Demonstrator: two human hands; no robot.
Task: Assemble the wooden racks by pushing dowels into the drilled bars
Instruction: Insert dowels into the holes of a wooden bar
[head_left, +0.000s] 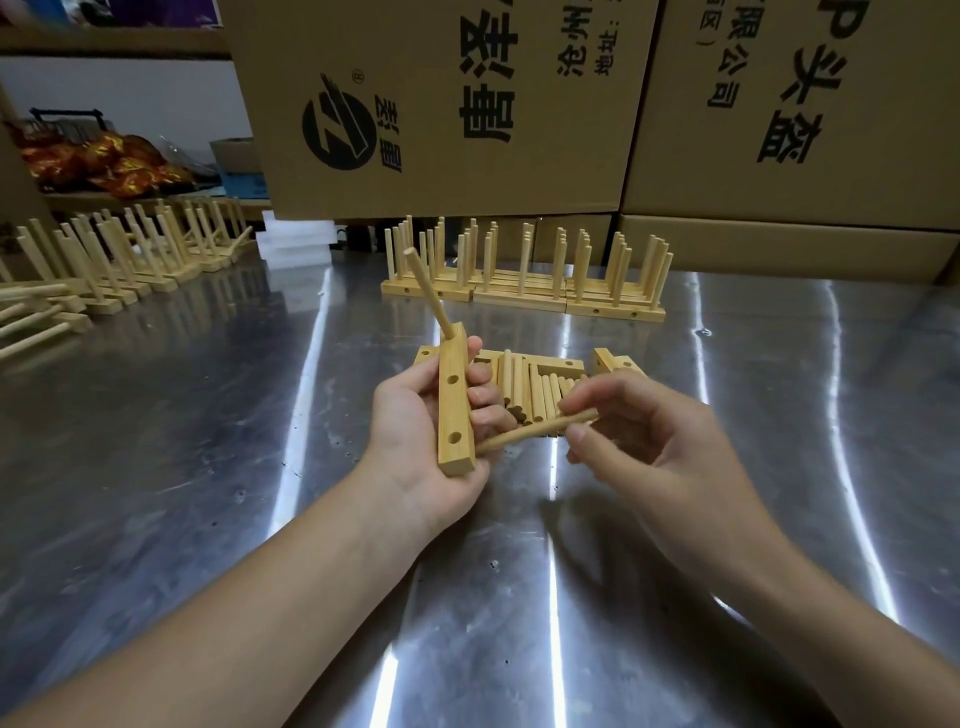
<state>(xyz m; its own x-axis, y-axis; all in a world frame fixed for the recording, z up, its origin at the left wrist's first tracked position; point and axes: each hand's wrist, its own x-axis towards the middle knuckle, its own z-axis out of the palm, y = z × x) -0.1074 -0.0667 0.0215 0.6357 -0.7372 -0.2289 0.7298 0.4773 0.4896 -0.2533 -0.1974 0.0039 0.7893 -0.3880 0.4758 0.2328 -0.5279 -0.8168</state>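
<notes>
Dowel work in mid-air: drilled bar (454, 410) in the left hand (415, 415), loose dowel (540, 428) in the right hand (649, 431), both held just above the counter (208, 467).

Left fingers (480, 397) curl round the bar's side with the palm behind it, leaving two empty holes (453, 380) facing up; one seated dowel (426, 291) stands tilted at the far end. Right fingers (576, 434) pinch the loose dowel near its right end, its free tip close to the bar's lower end. Both pieces look light, stiff and smooth, so the dowel could slip or skew under a push. A pinch nearer the entering tip and a firm wrap on the bar beside the target hole should suit. The fit is probably tight. More dowels lie in a pile (535, 387) behind the hands, with finished racks (524, 286) beyond.
</notes>
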